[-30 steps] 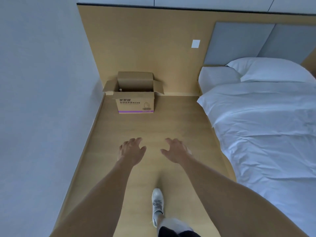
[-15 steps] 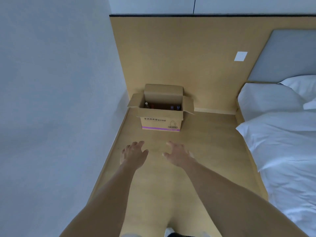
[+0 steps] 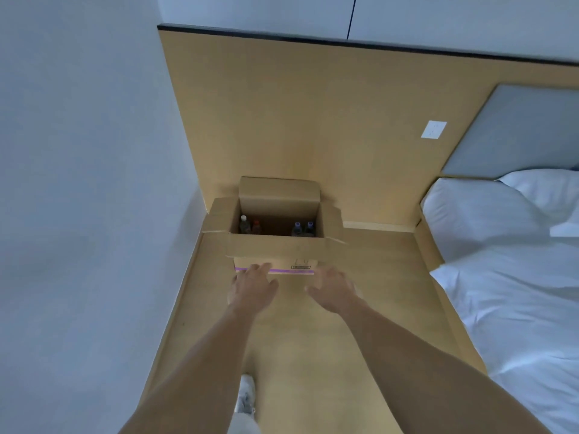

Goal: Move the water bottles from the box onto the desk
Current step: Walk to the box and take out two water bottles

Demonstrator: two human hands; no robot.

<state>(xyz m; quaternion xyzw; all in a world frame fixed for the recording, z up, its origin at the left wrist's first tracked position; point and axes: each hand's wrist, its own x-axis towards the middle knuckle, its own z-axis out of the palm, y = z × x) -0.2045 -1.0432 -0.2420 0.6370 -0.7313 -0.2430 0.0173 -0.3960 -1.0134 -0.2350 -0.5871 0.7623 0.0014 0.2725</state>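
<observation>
Bottom centre: a white shoe (image 3: 246, 399) on the wooden floor (image 3: 313, 371). Mid-frame: left hand (image 3: 253, 288) and right hand (image 3: 333, 288) reaching forward, fingers spread and loose, holding nothing, low before the box (image 3: 275, 249). Just beyond, flaps open, four water bottles (image 3: 275, 227) upright inside, two by each side wall. Bed (image 3: 501, 277) at right. Risks: catching a raised flap on the reach in, or knocking one bottle against its neighbour. Only caps and shoulders showing; labels unreadable; no desk in view.
</observation>
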